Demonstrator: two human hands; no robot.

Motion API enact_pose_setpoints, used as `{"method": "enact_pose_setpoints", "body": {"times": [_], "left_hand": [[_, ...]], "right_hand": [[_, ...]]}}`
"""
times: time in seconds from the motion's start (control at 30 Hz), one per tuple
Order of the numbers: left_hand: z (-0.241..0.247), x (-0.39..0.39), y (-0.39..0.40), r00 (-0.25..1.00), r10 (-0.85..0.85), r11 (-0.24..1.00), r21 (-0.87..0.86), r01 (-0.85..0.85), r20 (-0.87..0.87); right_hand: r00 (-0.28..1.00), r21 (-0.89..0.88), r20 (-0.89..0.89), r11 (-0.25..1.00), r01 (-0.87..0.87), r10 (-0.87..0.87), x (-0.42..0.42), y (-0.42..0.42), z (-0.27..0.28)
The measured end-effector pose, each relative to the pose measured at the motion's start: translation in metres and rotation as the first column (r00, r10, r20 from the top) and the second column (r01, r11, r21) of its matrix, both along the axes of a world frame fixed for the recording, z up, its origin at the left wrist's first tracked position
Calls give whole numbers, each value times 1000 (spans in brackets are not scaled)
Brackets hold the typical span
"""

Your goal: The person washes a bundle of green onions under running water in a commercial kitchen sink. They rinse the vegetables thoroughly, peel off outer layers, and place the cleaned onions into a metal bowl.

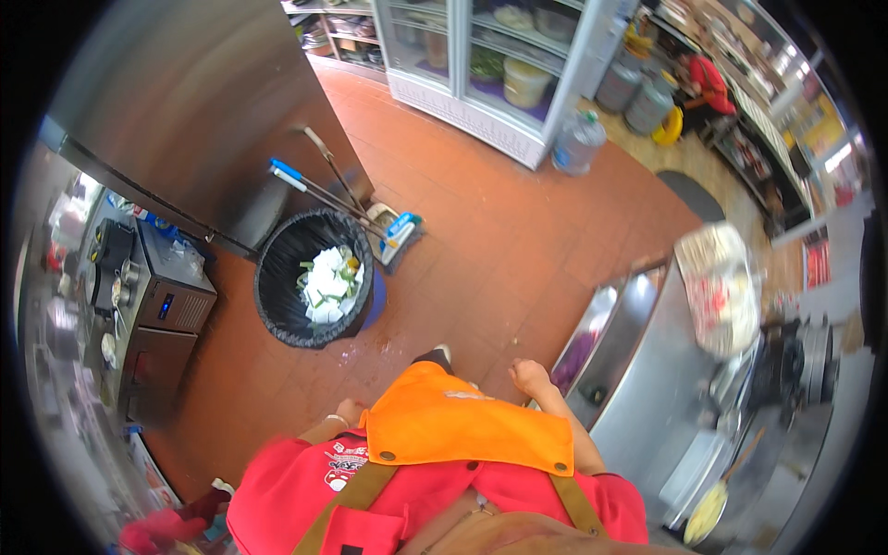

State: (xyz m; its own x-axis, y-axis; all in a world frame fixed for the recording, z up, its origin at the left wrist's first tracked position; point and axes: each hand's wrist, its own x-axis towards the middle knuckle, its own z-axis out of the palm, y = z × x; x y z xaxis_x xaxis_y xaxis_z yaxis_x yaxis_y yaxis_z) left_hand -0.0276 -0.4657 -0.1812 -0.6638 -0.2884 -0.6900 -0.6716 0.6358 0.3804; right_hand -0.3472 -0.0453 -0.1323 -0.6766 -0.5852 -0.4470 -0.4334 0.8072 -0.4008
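Note:
My left hand (352,411), with a pale band at its wrist, hangs beside the orange apron (465,423); its fingers are partly hidden by the cloth. On the other side my right hand (531,377) hangs loosely curled over the floor, and I see nothing in it. It is nearest to the steel counter (635,361) with open shelving below. Ahead and to the left stands a round bin lined with a black bag (277,298). White paper scraps and green vegetable trimmings (329,284) lie inside it.
A broom (399,236) and dustpan (380,215) lean beside the bin, near a tall steel cabinet (229,90). Farther ahead are a glass-door fridge (472,111), a water jug (579,142) and gas cylinders (649,104). A person in red (709,83) crouches at far right.

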Motion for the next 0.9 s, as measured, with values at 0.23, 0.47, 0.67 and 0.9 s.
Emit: {"method": "enact_pose_setpoints", "body": {"times": [0.23, 0.47, 0.67, 0.9], "left_hand": [[-61, -142, -29, 968, 153, 984, 62, -168, 199], [-110, -466, -149, 997, -78, 988, -134, 73, -29], [1, -805, -223, 829, 286, 942, 298, -153, -481], [24, -933, -369, 864, 146, 989, 50, -140, -483]], "right_hand": [[996, -36, -5, 995, 93, -94, -227, -83, -25], [922, 327, 366, 945, -2, -125, -377, -76, -64], [877, 358, 338, 909, 215, -341, -527, -155, -66], [957, 319, 270, 948, 12, -103, -794, -357, -89]]}}
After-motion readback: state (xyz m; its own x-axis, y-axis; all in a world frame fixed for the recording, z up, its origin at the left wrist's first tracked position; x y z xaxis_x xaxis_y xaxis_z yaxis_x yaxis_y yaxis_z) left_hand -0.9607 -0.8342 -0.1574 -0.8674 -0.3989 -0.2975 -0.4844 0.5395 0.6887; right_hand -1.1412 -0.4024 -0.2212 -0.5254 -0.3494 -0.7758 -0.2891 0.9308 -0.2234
